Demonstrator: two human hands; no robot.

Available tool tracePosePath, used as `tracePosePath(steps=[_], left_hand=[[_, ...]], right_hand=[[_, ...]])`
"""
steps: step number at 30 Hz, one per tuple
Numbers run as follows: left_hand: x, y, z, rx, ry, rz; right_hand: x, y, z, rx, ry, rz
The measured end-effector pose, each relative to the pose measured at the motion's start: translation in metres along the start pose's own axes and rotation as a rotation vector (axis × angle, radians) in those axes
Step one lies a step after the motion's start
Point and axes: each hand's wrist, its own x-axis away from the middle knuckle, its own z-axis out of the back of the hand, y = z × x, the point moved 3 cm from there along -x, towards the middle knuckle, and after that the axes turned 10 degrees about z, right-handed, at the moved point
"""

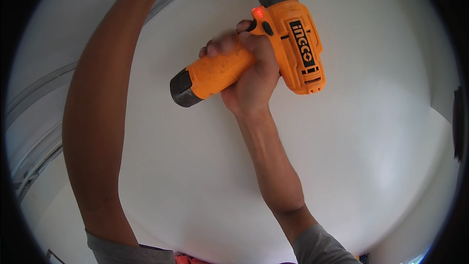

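The right hand (pixel 251 76) clamped its grip around an orange cordless drill (pixel 254 49), chuck aimed far; the left hand stayed out of view above.

Drill (pixel 273 44) at upper centre, gripped in the right hand (pixel 249 73); its chuck points up, battery end down-left; left forearm (pixel 97 117) rises to the left, its hand out of frame; wall (pixel 366 142) behind both.

Plain white surface (pixel 371 132) filling the view — evenly lit, pale curved rails (pixel 39 93) at left
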Motion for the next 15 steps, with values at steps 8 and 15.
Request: tracePosePath(steps=[8,15], left_hand=[[-0.001,0.0002,-0.0025,0.034,-0.035,0.03],[-0.0014,-0.0024,-0.0027,0.043,-0.007,0.037]], right_hand=[[0.0001,-0.005,-0.0013,0.021,0.007,-0.004],[-0.0018,-0.0033,-0.0026,-0.035,0.001,-0.018]])
